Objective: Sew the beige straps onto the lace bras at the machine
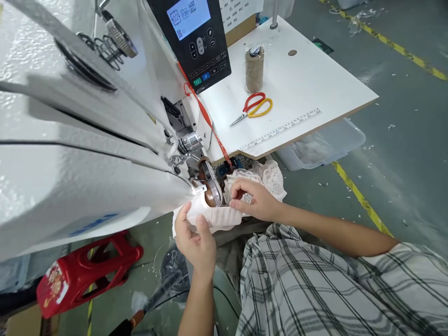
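A pale fabric piece with lace [224,217] lies over the narrow arm of a white sewing machine [87,186], under the presser foot [199,189]. My left hand [196,238] is at the fabric's left part, just below the foot, with fingers and thumb closed on its edge. On the right, my right hand [254,198] pinches the fabric's edge, thumb and forefinger curled together. White lace [273,177] bunches up behind my right hand. The needle tip is too small to make out.
On the white table [301,79] are red-and-yellow scissors [254,106], a brown thread cone [254,70] and a printed ruler. A control panel [196,42] stands above. A red stool [91,270] is at lower left, a plastic bin [325,144] under the table.
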`<state>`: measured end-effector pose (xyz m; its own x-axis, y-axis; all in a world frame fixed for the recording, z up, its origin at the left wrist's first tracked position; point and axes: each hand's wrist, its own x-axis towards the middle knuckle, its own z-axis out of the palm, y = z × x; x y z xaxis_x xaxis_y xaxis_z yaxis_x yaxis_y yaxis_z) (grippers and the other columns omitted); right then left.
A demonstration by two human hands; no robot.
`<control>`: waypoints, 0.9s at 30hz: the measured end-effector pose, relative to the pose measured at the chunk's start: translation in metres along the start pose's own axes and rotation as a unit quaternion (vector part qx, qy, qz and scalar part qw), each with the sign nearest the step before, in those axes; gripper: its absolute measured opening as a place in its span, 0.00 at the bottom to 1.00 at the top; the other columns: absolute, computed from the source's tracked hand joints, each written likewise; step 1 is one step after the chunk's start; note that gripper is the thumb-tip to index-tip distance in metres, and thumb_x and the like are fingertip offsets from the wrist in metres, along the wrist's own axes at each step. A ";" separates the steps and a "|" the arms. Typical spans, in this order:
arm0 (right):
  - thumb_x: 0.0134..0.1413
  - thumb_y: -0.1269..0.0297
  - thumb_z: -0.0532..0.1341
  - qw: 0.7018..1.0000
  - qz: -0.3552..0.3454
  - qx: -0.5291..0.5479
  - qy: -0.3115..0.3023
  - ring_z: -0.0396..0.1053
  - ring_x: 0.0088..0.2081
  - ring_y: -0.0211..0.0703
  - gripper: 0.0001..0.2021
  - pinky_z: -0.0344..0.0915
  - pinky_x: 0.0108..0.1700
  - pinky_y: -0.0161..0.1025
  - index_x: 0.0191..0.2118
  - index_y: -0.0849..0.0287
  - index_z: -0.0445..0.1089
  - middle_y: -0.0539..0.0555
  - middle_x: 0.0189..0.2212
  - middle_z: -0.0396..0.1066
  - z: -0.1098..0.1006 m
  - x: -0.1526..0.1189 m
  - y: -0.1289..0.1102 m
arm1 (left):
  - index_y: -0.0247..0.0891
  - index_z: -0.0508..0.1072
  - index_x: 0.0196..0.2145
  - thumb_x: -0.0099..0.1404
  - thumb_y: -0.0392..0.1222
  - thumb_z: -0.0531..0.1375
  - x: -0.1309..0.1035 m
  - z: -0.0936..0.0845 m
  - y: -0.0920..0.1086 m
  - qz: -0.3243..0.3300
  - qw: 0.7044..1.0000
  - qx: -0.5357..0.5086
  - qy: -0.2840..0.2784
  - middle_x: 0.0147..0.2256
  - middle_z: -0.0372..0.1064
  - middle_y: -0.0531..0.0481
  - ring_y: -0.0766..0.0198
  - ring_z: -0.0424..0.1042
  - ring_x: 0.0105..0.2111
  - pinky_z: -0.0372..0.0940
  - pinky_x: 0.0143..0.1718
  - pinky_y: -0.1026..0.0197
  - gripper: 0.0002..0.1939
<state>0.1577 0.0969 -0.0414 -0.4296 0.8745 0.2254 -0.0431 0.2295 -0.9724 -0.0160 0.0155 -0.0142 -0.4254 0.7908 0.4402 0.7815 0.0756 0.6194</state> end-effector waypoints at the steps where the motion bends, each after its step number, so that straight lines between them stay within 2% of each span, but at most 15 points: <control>1: 0.57 0.60 0.63 1.000 0.004 0.000 -0.003 0.65 0.32 0.39 0.08 0.64 0.36 0.38 0.33 0.57 0.65 0.50 0.31 0.67 -0.001 -0.001 0.000 | 0.36 0.73 0.51 0.70 0.51 0.55 0.000 0.000 0.001 -0.007 1.000 -0.005 0.004 0.46 0.73 0.44 0.71 0.68 0.25 0.62 0.24 0.67 0.19; 7: 0.57 0.60 0.63 1.000 0.020 0.001 -0.007 0.65 0.32 0.38 0.08 0.64 0.36 0.37 0.33 0.58 0.65 0.50 0.31 0.67 -0.004 -0.004 0.005 | 0.36 0.73 0.51 0.70 0.50 0.55 0.002 0.004 0.002 -0.043 0.998 -0.048 0.022 0.44 0.74 0.44 0.69 0.70 0.26 0.65 0.24 0.67 0.20; 11: 0.58 0.57 0.63 1.000 0.019 -0.004 -0.010 0.66 0.33 0.40 0.10 0.64 0.37 0.38 0.34 0.58 0.66 0.51 0.31 0.68 -0.006 -0.005 0.007 | 0.35 0.73 0.52 0.71 0.49 0.53 0.005 0.007 0.006 -0.034 0.998 -0.033 0.029 0.45 0.75 0.42 0.62 0.75 0.38 0.69 0.32 0.63 0.19; 15: 0.59 0.46 0.61 1.000 0.002 -0.018 -0.005 0.68 0.37 0.44 0.17 0.65 0.42 0.42 0.37 0.57 0.67 0.54 0.35 0.71 -0.004 -0.007 0.001 | 0.37 0.73 0.54 0.71 0.49 0.53 -0.001 0.005 0.005 -0.004 1.000 -0.010 0.019 0.49 0.74 0.40 0.55 0.73 0.49 0.71 0.39 0.59 0.20; 19: 0.55 0.38 0.61 0.999 0.000 -0.047 -0.015 0.69 0.41 0.47 0.24 0.62 0.53 0.49 0.41 0.57 0.68 0.54 0.38 0.73 0.008 -0.013 -0.011 | 0.40 0.66 0.62 0.72 0.48 0.54 -0.022 0.000 0.000 0.031 0.999 0.002 -0.032 0.56 0.70 0.37 0.56 0.75 0.47 0.72 0.38 0.61 0.24; 21: 0.55 0.39 0.62 0.999 0.014 -0.033 -0.021 0.70 0.41 0.46 0.23 0.59 0.56 0.52 0.41 0.57 0.68 0.53 0.38 0.73 0.015 -0.017 -0.015 | 0.39 0.61 0.65 0.72 0.48 0.54 -0.036 -0.002 0.000 0.055 0.997 0.006 -0.049 0.57 0.69 0.35 0.56 0.76 0.46 0.72 0.37 0.61 0.27; 22: 0.56 0.42 0.63 0.999 0.029 -0.018 -0.023 0.70 0.41 0.46 0.22 0.60 0.55 0.50 0.41 0.57 0.68 0.54 0.39 0.74 0.018 -0.019 -0.017 | 0.39 0.59 0.66 0.72 0.48 0.54 -0.043 -0.003 0.001 0.069 0.996 0.005 -0.054 0.58 0.68 0.34 0.56 0.76 0.47 0.73 0.38 0.61 0.28; 24: 0.57 0.48 0.64 0.997 0.072 0.015 -0.026 0.70 0.42 0.46 0.18 0.64 0.49 0.45 0.42 0.57 0.68 0.54 0.40 0.74 0.024 -0.023 -0.019 | 0.39 0.54 0.69 0.72 0.47 0.54 -0.056 -0.004 0.004 0.090 0.994 -0.004 -0.067 0.60 0.65 0.33 0.54 0.75 0.50 0.73 0.42 0.61 0.31; 27: 0.59 0.57 0.62 0.991 0.120 0.063 -0.020 0.70 0.42 0.44 0.11 0.65 0.40 0.39 0.42 0.58 0.70 0.54 0.40 0.74 0.028 -0.028 -0.023 | 0.37 0.47 0.71 0.72 0.47 0.54 -0.073 -0.006 0.010 0.109 0.988 -0.012 -0.105 0.63 0.61 0.31 0.52 0.73 0.54 0.74 0.43 0.59 0.35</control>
<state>0.1450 0.0552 -0.0272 -0.4758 0.8794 -0.0131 -0.0466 -0.0400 -0.9981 0.0201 -0.0451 -0.0360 -0.1424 0.8951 0.4226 0.8317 -0.1232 0.5414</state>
